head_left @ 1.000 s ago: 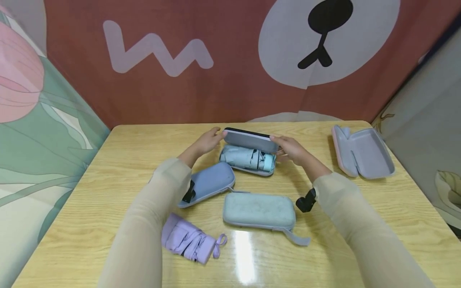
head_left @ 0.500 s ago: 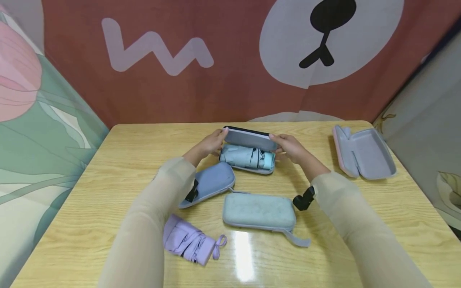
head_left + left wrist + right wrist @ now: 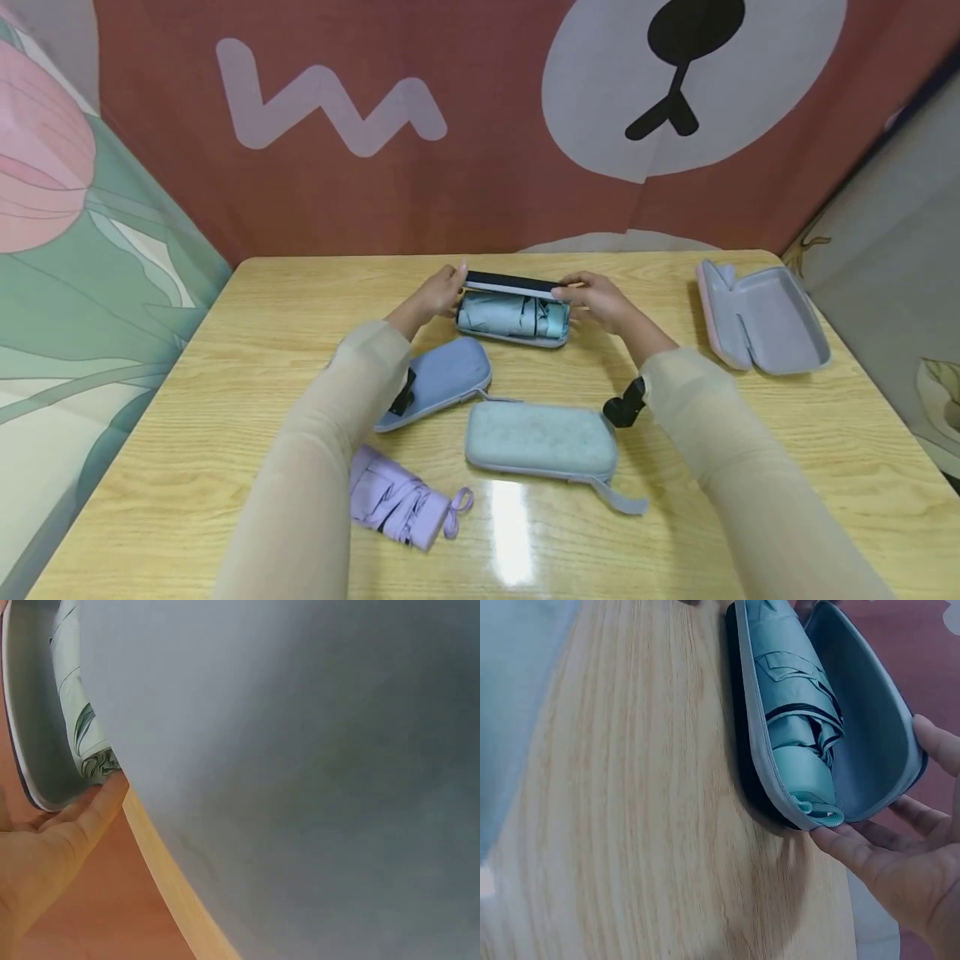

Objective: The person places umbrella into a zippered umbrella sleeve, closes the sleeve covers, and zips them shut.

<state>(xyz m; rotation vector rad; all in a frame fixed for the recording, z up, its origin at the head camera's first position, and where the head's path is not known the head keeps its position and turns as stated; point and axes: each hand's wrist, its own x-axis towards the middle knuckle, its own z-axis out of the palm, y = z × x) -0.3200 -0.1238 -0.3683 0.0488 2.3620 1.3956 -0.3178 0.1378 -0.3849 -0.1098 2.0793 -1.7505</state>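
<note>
At the back of the table a black hard-shell umbrella case (image 3: 513, 283) with a pale grey lining stands part-way open. Inside lies a folded light blue umbrella (image 3: 498, 315), its handle end and cord loop towards the right. My left hand (image 3: 441, 293) holds the case's left end, thumb at the lid's edge and fingers lower down beside the base. At the other end my right hand (image 3: 600, 300) grips the lid with the thumb on top. In the right wrist view, that hand's fingertips (image 3: 829, 838) reach the base's rim below the cord loop.
In front lie a closed blue case (image 3: 450, 375), partly under my left sleeve, and a closed pale green case (image 3: 540, 437) with a strap. A folded purple umbrella (image 3: 401, 500) lies nearest me. An open pink-and-grey case (image 3: 776, 325) sits far right.
The lid has tipped down towards the umbrella, so more of its black outer side shows. The case has shifted slightly back. Both hands stay at its ends.
</note>
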